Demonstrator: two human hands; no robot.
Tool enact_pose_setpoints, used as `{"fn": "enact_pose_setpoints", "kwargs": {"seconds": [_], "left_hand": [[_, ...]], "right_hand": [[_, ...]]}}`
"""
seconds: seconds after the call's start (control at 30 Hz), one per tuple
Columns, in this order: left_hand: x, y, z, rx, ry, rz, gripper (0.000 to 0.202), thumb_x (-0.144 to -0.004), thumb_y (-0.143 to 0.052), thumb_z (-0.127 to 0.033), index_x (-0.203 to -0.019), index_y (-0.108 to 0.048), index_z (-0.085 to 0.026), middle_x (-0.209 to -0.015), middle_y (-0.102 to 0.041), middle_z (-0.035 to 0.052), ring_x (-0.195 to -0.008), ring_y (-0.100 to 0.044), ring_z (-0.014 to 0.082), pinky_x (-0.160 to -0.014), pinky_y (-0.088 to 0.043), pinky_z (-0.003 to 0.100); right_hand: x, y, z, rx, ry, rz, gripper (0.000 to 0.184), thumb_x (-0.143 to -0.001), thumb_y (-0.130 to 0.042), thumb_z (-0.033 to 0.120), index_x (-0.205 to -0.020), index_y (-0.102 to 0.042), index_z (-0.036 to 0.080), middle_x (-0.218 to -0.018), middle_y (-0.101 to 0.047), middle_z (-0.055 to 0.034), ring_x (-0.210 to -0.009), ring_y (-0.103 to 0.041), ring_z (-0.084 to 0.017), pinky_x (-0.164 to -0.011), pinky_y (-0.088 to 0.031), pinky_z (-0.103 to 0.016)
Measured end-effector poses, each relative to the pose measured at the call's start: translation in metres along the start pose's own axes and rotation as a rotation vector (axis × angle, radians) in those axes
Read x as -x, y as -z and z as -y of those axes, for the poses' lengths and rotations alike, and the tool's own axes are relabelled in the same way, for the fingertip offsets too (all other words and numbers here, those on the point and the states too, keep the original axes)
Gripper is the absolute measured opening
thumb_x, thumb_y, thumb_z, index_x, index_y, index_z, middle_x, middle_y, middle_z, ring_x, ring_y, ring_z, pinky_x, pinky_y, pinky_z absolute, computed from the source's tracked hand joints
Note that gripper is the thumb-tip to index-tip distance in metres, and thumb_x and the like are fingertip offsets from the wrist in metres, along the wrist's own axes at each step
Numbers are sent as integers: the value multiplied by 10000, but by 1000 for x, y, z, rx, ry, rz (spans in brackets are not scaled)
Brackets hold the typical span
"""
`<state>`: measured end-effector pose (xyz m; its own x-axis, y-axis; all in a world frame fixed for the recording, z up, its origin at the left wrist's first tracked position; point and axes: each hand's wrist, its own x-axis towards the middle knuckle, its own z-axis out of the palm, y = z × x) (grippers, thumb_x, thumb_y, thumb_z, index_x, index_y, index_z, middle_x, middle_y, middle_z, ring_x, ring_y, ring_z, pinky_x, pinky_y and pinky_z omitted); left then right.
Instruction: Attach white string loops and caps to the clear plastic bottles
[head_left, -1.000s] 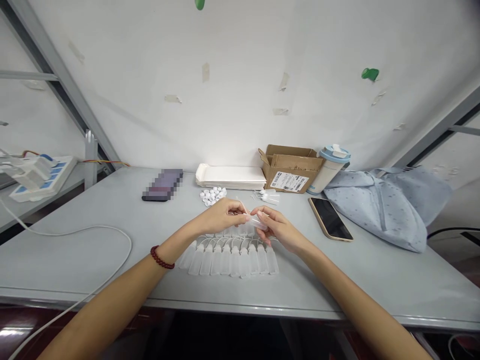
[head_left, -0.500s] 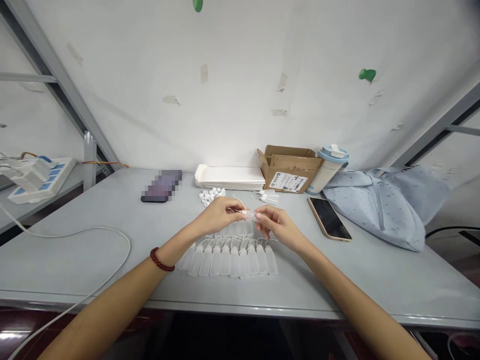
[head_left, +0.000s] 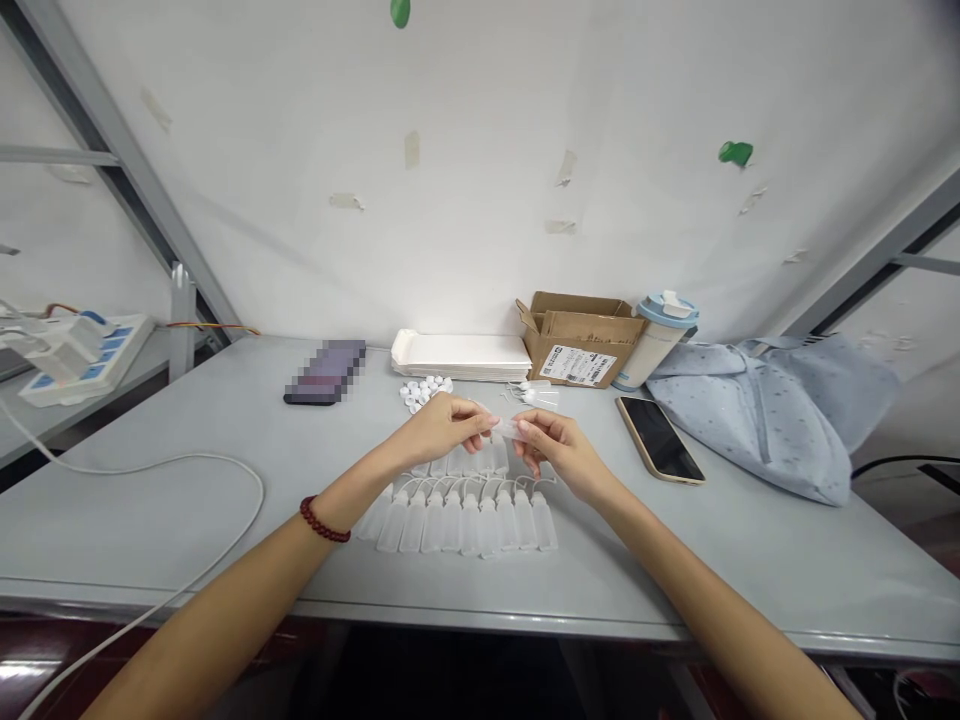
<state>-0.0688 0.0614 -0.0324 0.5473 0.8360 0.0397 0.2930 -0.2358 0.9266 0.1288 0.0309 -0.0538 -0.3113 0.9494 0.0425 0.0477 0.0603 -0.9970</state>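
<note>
My left hand [head_left: 451,423] is closed in a pinch at the left end of a small translucent plastic bottle [head_left: 507,429], where a white cord shows. My right hand [head_left: 553,440] grips the bottle's other end between thumb and fingers. The fingertips cover much of it, above the grey table [head_left: 622,580]. Just below my hands lies a row of similar translucent bottles [head_left: 452,525] with white cords looping from their necks. Behind that row, partly under my left hand, sit more bottles [head_left: 471,460]. Beyond my hands is a pile of small white caps [head_left: 421,390].
At the back stand a stack of white flat boxes [head_left: 465,355], an open cardboard box [head_left: 581,340] and a lidded cup [head_left: 656,340]. More small corded pieces [head_left: 538,393] lie before the box. Phones [head_left: 660,440] lie on both sides, with a blue cloth bag [head_left: 757,420] at right.
My left fingers have shifted slightly and curled more at the bottle's left end. The right hand keeps its grip, and the whole view has moved a little.
</note>
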Motion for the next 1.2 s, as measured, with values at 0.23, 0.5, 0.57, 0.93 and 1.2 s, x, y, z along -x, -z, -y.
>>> {"fn": "enact_pose_setpoints", "kwargs": {"seconds": [0.23, 0.5, 0.57, 0.93, 1.2], "left_hand": [[3, -1, -2, -47, -46, 36, 264, -798, -592, -389, -801, -658, -134, -682, -624, 18, -589, -579, 112, -571, -462, 220], [5, -4, -6, -67, -87, -33, 224, -781, -609, -336, -884, -674, -148, -821, -667, 40, -651, -598, 122, -613, -470, 226], [4, -4, -6, -66, -63, -25, 253, -812, -568, -373, -825, -667, -141, -792, -663, 39, -626, -593, 114, -605, -472, 221], [5, -4, -1, -182, -120, -14, 286, -838, -521, -388, -816, -672, -146, -815, -678, 45, -637, -609, 127, -594, -462, 224], [5, -4, -2, -210, -113, -49, 313, -831, -522, -430, -829, -669, -154, -821, -682, 51, -674, -614, 149, -595, -452, 238]], "right_hand": [[1, 1, 0, -20, -19, 0, 332, -775, -591, 490, -808, -556, 161, -632, -557, 21, -424, -450, -67, -415, -390, -225], [-1, 1, -1, -60, -18, 0, 338, -769, -598, 496, -771, -552, 161, -625, -554, 21, -413, -448, -63, -401, -386, -215], [-1, 1, -1, -56, -9, -1, 342, -772, -593, 500, -770, -551, 160, -630, -556, 18, -413, -447, -62, -400, -387, -214], [0, 2, 0, -49, -22, -9, 355, -762, -602, 508, -786, -555, 157, -620, -549, 23, -415, -446, -64, -400, -378, -216], [0, 1, 0, -49, -23, -8, 363, -756, -601, 522, -766, -551, 162, -619, -549, 22, -413, -441, -66, -395, -379, -218]]}}
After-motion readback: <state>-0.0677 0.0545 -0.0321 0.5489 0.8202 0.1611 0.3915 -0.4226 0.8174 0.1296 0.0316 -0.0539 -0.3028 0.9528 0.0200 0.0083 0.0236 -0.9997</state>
